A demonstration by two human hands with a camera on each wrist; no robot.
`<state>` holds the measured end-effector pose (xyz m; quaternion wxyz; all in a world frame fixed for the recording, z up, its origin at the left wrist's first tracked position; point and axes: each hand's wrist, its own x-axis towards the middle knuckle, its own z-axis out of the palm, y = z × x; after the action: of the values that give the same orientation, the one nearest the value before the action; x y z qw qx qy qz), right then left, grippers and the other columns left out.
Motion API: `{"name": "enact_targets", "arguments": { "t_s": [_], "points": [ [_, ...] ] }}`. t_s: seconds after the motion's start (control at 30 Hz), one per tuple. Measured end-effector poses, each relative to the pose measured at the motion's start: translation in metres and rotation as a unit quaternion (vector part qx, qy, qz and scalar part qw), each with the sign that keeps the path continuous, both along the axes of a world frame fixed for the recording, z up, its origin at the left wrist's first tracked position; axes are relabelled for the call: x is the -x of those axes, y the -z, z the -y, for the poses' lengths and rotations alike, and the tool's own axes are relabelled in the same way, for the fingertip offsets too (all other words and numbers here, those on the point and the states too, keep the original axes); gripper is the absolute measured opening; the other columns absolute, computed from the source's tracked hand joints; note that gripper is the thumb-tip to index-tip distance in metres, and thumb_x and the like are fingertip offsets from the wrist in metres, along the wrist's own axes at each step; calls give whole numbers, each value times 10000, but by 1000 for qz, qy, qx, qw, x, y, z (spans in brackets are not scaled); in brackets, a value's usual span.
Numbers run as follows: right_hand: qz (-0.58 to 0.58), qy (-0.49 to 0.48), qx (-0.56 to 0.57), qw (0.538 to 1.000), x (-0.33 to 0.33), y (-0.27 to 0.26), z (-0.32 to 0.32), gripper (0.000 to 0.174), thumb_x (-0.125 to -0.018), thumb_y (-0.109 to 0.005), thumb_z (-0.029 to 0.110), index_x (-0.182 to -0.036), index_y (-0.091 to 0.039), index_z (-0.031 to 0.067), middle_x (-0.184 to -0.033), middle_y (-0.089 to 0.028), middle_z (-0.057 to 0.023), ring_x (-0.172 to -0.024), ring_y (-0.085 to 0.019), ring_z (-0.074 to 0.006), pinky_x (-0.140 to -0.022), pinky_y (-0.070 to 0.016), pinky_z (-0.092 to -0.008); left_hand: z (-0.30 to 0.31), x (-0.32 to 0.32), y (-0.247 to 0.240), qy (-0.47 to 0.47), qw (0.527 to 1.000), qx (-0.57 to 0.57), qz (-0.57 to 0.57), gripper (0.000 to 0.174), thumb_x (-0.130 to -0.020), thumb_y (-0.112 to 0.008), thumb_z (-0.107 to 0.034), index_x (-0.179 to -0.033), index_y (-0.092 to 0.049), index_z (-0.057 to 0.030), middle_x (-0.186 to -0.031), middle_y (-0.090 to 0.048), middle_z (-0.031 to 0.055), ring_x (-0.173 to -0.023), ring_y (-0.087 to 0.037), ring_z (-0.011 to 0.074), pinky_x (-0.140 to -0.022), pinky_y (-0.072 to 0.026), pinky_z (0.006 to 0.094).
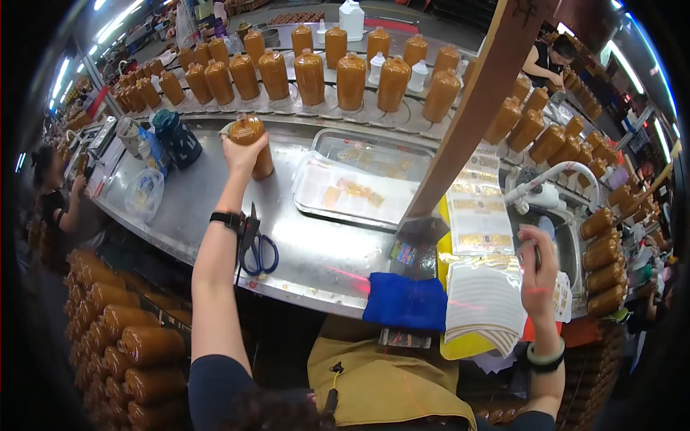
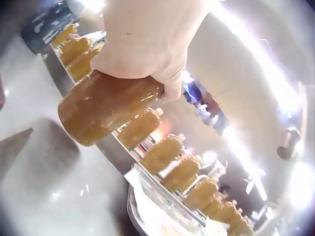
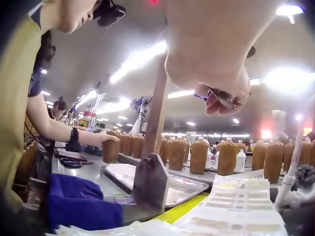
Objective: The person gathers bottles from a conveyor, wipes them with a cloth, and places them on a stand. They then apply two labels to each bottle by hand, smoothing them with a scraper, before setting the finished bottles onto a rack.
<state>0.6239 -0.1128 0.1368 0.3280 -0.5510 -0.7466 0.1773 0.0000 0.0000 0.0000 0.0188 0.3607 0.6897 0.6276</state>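
Note:
My left hand (image 1: 244, 152) grips a glossy brown bottle (image 1: 263, 164) round its shoulder, at the metal bench left of the trays. In the left wrist view the same bottle (image 2: 106, 108) slants below the hand (image 2: 147, 44), its base towards the bench. My right hand (image 1: 539, 269) is raised over the stack of printed label sheets (image 1: 483, 287), its fingers curled round a small dark object. The right wrist view shows that hand (image 3: 211, 59) above the sheets (image 3: 236, 201), with a small metallic item (image 3: 224, 100) between the fingers; what it is I cannot tell.
Brown bottles (image 1: 309, 77) line a conveyor behind the bench. Trays (image 1: 359, 179) with label sheets lie mid-bench, beside a wooden post (image 1: 478, 100). Scissors (image 1: 260, 253) and a blue cloth (image 1: 406, 300) lie at the front edge. A sink (image 1: 568, 237) is at right, a dark jug (image 1: 176, 138) at left.

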Motion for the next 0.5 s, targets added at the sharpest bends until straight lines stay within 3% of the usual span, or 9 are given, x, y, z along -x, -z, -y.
{"name": "enact_targets", "arguments": {
  "t_s": [0.07,0.1,0.2,0.27,0.33,0.4,0.43,0.47,0.5],
  "points": [
    [2,-57,-88,995,22,-13,-41,259,-1063,-479,34,-1289,-605,12,-1092,-640,-119,-953,-604,-184,-892,-499,-310,24,-18,-3,74,997,-32,-4,792,-698,-964,-139,-1348,-524,-34,-1233,-669,84,-1110,-665,183,-959,-545,339],
    [-4,-75,-131,989,50,-18,-66,255,-1042,-494,4,-1275,-595,-11,-1105,-640,-164,-1019,-643,-258,-944,-498,-369,41,-7,-31,110,994,-22,-1,784,-686,-963,-129,-1336,-534,-37,-1207,-673,71,-1099,-669,181,-963,-546,338],
    [12,-154,-228,961,83,-30,-153,302,-1019,-513,4,-1315,-571,9,-1112,-621,-168,-1049,-622,-325,-974,-484,-388,96,-62,-53,248,967,-33,48,789,-670,-934,-71,-1338,-515,-40,-1223,-660,76,-1110,-668,197,-995,-542,368],
    [43,-229,-197,952,115,-31,-201,382,-963,-505,-54,-1339,-562,-13,-1195,-630,-185,-1153,-604,-357,-1029,-465,-405,134,-105,-69,335,938,-8,89,828,-672,-916,-40,-1343,-431,-57,-1254,-602,84,-1151,-634,182,-1016,-538,356],
    [127,-254,-239,929,152,-28,-251,526,-906,-529,-44,-1423,-521,52,-1267,-609,-188,-1191,-585,-386,-1044,-467,-438,154,-132,-59,423,896,60,120,906,-651,-938,-120,-1392,-422,-48,-1274,-599,98,-1195,-615,200,-1081,-492,370],
    [186,-262,-256,912,185,-26,-295,659,-867,-541,-22,-1503,-479,135,-1342,-584,-187,-1230,-570,-400,-1052,-470,-472,166,-165,-68,479,863,146,65,898,-656,-947,-236,-1389,-467,-36,-1289,-618,91,-1217,-607,191,-1132,-431,370],
    [188,-264,-261,910,195,-22,-318,659,-867,-541,-22,-1503,-479,135,-1342,-584,-187,-1230,-570,-400,-1052,-470,-472,169,-185,-67,489,856,114,124,879,-649,-955,-244,-1373,-503,-34,-1305,-617,89,-1236,-598,188,-1126,-435,367],
    [222,-243,-273,904,204,-17,-340,683,-874,-531,-18,-1526,-462,175,-1375,-572,-183,-1252,-564,-396,-1056,-469,-489,168,-191,-56,521,840,140,61,875,-656,-956,-202,-1386,-505,-31,-1317,-616,87,-1242,-595,177,-1128,-438,357],
    [255,-221,-284,897,211,-16,-356,709,-881,-520,-13,-1548,-444,214,-1407,-561,-180,-1274,-559,-392,-1060,-467,-507,169,-204,-51,534,824,123,145,951,-653,-970,-190,-1442,-462,-35,-1322,-616,96,-1252,-587,168,-1140,-432,355]
  ]
}}
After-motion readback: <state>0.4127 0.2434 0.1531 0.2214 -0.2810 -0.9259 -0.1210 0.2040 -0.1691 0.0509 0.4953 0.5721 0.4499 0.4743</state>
